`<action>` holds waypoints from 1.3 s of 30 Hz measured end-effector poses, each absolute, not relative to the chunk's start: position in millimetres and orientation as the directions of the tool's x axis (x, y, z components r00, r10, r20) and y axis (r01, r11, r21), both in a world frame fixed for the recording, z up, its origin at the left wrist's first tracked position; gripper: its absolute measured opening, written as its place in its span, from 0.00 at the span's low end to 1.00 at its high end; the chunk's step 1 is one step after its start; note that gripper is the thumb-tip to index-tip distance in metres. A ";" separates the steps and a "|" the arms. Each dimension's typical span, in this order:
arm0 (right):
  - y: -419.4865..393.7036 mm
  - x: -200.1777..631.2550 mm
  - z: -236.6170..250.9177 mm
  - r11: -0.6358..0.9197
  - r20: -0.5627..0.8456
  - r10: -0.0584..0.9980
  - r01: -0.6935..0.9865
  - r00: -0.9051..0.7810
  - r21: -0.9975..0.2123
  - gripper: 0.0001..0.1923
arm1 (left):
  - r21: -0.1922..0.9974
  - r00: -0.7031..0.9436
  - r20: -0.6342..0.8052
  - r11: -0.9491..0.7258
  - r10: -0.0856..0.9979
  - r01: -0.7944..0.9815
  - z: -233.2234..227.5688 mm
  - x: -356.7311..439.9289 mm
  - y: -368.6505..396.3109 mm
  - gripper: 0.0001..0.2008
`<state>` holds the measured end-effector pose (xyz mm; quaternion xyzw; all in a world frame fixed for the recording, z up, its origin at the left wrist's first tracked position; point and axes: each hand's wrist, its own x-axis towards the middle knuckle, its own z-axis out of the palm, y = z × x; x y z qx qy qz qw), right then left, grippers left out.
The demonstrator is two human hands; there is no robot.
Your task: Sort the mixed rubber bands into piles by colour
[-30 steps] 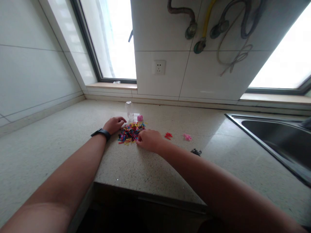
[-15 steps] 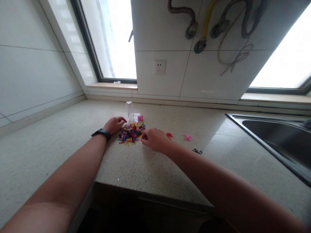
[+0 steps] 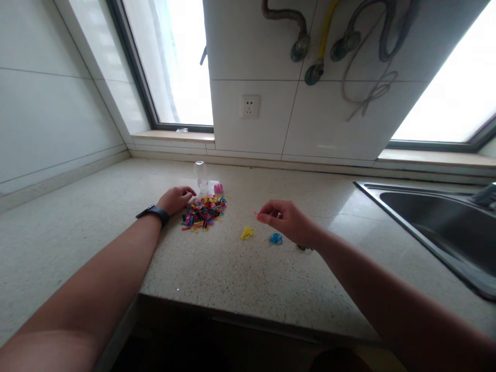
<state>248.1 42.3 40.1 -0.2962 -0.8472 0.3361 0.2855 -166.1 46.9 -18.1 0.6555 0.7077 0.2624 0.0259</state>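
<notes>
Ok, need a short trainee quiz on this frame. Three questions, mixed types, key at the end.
1. True or false: the black watch is on the left wrist.
2. Fill in: in the picture, the blue pile lies to the ____ of the yellow pile.
3. Which is closest to the left hand? (a) the yellow pile (b) the mixed-color pile (c) the blue pile

Key: 1. True. 2. right. 3. b
</notes>
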 end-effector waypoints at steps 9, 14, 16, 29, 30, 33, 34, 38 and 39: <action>58.5 273.4 19.1 0.673 0.418 0.706 0.360 -0.571 -0.646 0.13 | 0.386 -0.143 0.292 0.021 0.946 0.922 -17.3 -165.9 44.9 0.19; 56.2 281.0 20.6 0.750 0.515 0.649 0.359 -0.560 -0.555 0.08 | 0.379 -0.137 0.282 0.022 0.950 0.925 -16.4 -164.8 43.0 0.19; 52.4 281.8 24.0 0.758 0.525 0.638 0.338 -0.564 -0.558 0.08 | 0.361 -0.136 0.283 0.026 0.950 0.932 -16.2 -164.6 42.2 0.19; 47.1 281.4 26.6 0.734 0.517 0.643 0.263 -0.564 -0.626 0.09 | 0.322 -0.126 0.276 0.032 0.953 0.946 -14.9 -162.3 39.3 0.18; 46.7 281.3 26.7 0.728 0.515 0.648 0.257 -0.562 -0.636 0.09 | 0.319 -0.124 0.278 0.031 0.953 0.947 -14.6 -162.1 39.3 0.18; 45.5 280.9 26.7 0.694 0.493 0.668 0.229 -0.557 -0.683 0.10 | 0.314 -0.117 0.280 0.025 0.953 0.949 -14.3 -161.7 39.6 0.19; 45.4 280.9 26.4 0.679 0.483 0.677 0.217 -0.555 -0.702 0.10 | 0.316 -0.118 0.280 0.025 0.953 0.949 -14.4 -161.8 39.8 0.19; 46.7 281.8 24.6 0.628 0.450 0.697 0.173 -0.559 -0.759 0.11 | 0.323 -0.123 0.281 0.027 0.952 0.946 -15.7 -163.2 40.2 0.19; 47.2 282.2 24.2 0.619 0.444 0.697 0.159 -0.564 -0.769 0.11 | 0.323 -0.123 0.282 0.027 0.951 0.946 -16.1 -163.6 40.2 0.18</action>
